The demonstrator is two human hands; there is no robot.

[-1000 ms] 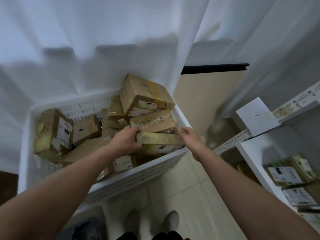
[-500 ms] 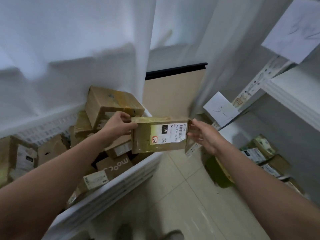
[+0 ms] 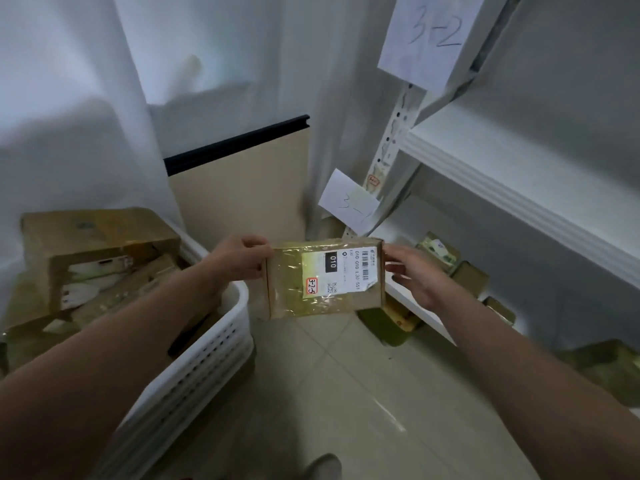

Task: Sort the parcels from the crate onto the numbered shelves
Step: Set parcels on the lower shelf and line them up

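Centrally, you hold a flat brown cardboard parcel (image 3: pixel 294 282), wrapped in clear tape, in the air between the crate and the shelving, with its white shipping label (image 3: pixel 341 271) turned up toward you. An orange-edged sticker (image 3: pixel 312 285) on that label reads 3-2-5. Your left hand (image 3: pixel 239 259) grips the parcel's left edge, fingers curled round it. Your right hand (image 3: pixel 412 275) meets the right edge with loosely bent fingers; whether they clasp it cannot be told. At left stands the white slatted plastic crate (image 3: pixel 221 341), with a large open brown carton (image 3: pixel 93 237) lying on top of the other parcels in it. At right is the white metal shelving (image 3: pixel 519 188), bearing handwritten paper signs marked 3-2 (image 3: pixel 429 32) and 3-1 (image 3: pixel 349 202). Small taped parcels (image 3: pixel 440 251) lie on its lower shelf.
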